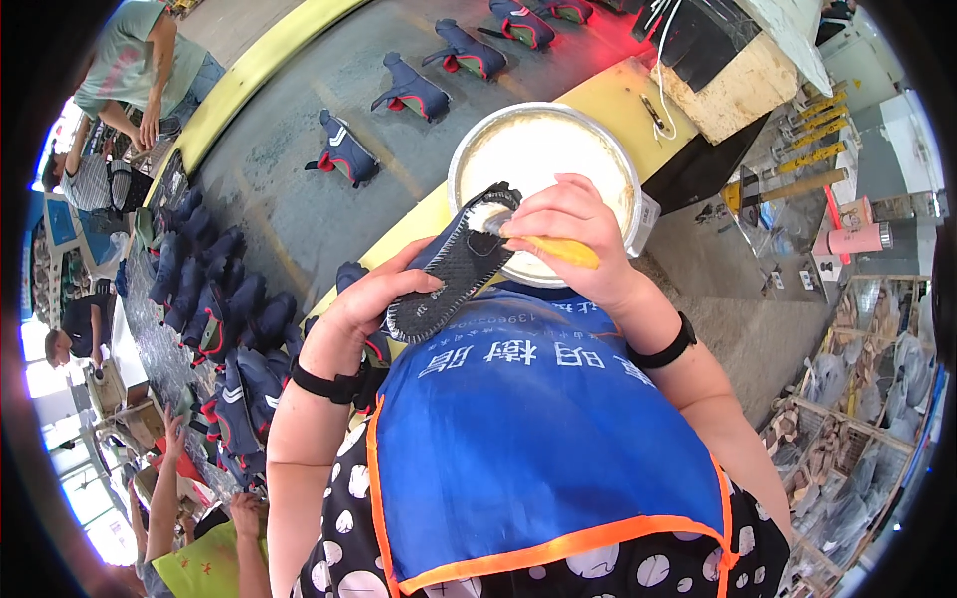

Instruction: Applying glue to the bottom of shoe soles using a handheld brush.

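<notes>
My left hand [374, 297] is closed around a dark shoe upper [454, 274], turned so its black stitched underside faces up. In my right hand [573, 224] is a brush with a yellow handle [566, 251]. Its pale bristles [488, 216] rest on one end of the shoe's underside, where a whitish smear shows. Just beyond both hands stands a round metal basin [461, 159] of creamy white liquid [538, 149]. The shoe overlaps the basin's near left rim in the view. Part of the shoe's side is hidden by my left hand.
Several navy shoe uppers with red trim [414, 90] stand spaced along a grey conveyor belt [289, 120] with yellow edges [239, 90]. More shoe uppers [224, 289] are heaped at left. Co-workers [159, 60] stand at far left and lower left. A red glow lies by a machine [733, 85].
</notes>
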A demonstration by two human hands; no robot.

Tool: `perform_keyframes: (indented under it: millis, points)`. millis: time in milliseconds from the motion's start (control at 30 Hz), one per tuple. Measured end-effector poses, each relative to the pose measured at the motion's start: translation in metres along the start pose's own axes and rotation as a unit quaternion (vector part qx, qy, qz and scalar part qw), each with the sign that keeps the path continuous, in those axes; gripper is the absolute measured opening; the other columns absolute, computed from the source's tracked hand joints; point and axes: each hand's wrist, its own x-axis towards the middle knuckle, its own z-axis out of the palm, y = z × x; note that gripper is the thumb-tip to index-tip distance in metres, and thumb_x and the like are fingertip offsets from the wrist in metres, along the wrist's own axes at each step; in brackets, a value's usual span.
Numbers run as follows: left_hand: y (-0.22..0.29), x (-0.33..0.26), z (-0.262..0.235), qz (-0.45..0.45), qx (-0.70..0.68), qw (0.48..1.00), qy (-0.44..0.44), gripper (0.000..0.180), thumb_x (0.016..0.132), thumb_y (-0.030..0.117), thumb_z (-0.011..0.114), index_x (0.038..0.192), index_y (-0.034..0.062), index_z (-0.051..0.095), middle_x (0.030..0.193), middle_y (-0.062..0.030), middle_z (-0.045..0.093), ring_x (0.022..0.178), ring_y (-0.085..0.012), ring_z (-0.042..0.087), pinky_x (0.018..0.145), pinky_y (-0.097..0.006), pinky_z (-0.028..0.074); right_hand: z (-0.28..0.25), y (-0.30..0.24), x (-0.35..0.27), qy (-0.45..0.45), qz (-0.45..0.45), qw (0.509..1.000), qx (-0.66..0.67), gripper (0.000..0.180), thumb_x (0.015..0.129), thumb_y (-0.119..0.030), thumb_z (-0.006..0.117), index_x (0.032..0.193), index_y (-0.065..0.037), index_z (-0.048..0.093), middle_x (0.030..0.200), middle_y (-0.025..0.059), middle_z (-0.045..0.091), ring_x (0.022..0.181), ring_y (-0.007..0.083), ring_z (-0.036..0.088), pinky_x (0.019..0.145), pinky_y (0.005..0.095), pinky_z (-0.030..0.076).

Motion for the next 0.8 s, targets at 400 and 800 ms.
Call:
perform_keyframes:
  millis: [400, 800]
  points:
    - [-0.006, -0.012, -0.007, -0.016, -0.095, 0.995, -0.038, 0.068, 0.085, 0.016, 0.059, 0.147, -0.0005, 0.038, 0.131, -0.0136, 0.059, 0.114, -0.0163, 0.06, 0.095, -0.027, 0.049, 0.012, 0.031, -0.004, 0.056, 0.08, 0.995, -0.02, 0.016, 0.077, -0.014, 0.08, 0.091, -0.011, 0.074, 0.086, 0.0015, 0.067, 0.082, 0.0202, 0.063, 0.081, 0.0336, 0.046]
    - [-0.011, -0.012, -0.014, 0.049, -0.02, 0.998, -0.032, 0.079, 0.078, 0.014, 0.063, 0.15, 0.001, 0.035, 0.135, -0.0138, 0.056, 0.122, -0.0201, 0.055, 0.104, -0.03, 0.042, 0.014, 0.025, 0.003, 0.092, 0.187, 0.977, 0.042, 0.012, 0.085, -0.006, 0.075, 0.083, -0.004, 0.063, 0.077, 0.005, 0.064, 0.063, 0.0107, 0.063, 0.058, 0.024, 0.051]
